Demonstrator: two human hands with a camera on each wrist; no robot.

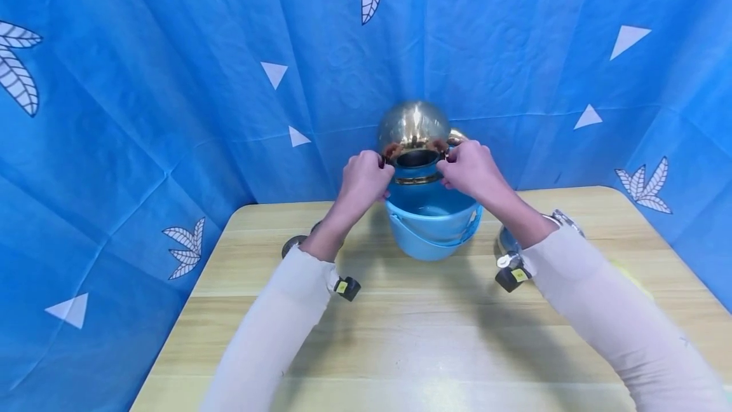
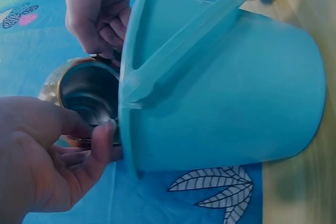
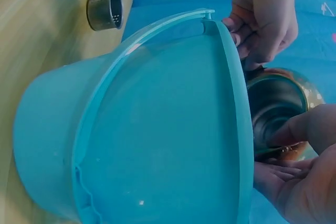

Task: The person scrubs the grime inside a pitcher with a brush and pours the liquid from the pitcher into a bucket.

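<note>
A shiny gold-coloured metal kettle [image 1: 414,123] is tipped over the light blue bucket [image 1: 429,234], its round dark opening facing me and the bucket. Its curved spout [image 1: 457,137] shows at the right. My left hand [image 1: 366,177] pinches the kettle's left side by the opening. Opposite it, my right hand [image 1: 471,170] pinches the right side, thumb and fingers close to the rim. Both wrist views look into the kettle's bare metal inside [image 2: 89,93], right beside the bucket's rim [image 3: 236,87]. The bucket stands upright, its handle hanging down in front.
A perforated metal cylinder [image 3: 105,9] stands on the wooden table [image 1: 423,336], left of the bucket. To the right, a shiny metal object [image 1: 506,240] is partly hidden under the right forearm. A blue patterned cloth [image 1: 503,49] hangs behind and at the sides.
</note>
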